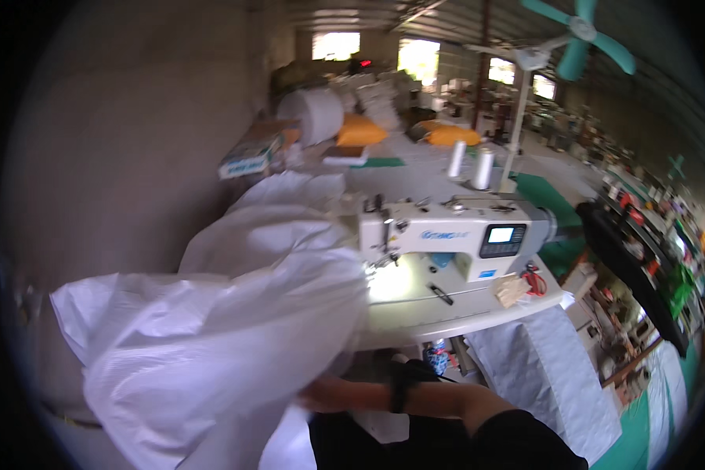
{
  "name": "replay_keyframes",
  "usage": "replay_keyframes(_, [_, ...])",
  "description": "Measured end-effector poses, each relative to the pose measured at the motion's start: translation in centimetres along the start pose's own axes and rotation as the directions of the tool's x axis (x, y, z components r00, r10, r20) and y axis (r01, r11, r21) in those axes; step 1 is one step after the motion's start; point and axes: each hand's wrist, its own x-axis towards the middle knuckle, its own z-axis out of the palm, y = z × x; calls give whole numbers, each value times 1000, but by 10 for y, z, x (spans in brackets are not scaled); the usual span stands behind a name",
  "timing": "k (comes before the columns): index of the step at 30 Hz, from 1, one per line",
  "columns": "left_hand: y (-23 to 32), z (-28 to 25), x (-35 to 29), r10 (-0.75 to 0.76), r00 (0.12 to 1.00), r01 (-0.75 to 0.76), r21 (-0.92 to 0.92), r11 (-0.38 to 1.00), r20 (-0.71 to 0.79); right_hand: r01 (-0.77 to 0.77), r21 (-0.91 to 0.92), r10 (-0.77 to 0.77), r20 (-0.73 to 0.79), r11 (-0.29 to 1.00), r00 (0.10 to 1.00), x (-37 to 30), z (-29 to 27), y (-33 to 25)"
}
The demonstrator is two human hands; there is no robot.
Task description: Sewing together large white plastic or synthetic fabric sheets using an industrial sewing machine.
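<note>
A large white plastic-like sheet [211,337] billows up over the left side of the sewing machine table and hangs down toward me. From the lower right my right forearm, with a black band at the wrist, reaches across to it. My right hand [321,393] is at the sheet's lower right edge, blurred, its fingers hidden. My left hand does not show. Just right of the sheet stands a white sewing machine [454,235], its lamp lit beside the needle and its small screen on.
Red-handled scissors [534,280], a tan scrap [511,291] and a small black tool [441,294] lie on the machine table. White thread cones [483,169] stand behind it. A grey-white sheet [548,376] hangs at right. A wall [133,157] rises at left.
</note>
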Motion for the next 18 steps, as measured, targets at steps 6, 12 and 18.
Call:
replay_keyframes(6, [7,-5,21,-29,998,25,74,997,59,-428,45,428,-198,903,882,67,-109,70])
replay_keyframes(12, [6,-18,21,-80,995,73,116,991,60,-275,396,431,-388,876,815,78,-27,99])
replay_keyframes(18, [-20,-42,9,-111,991,102,130,986,68,-161,210,256,-592,964,764,19,73,39])
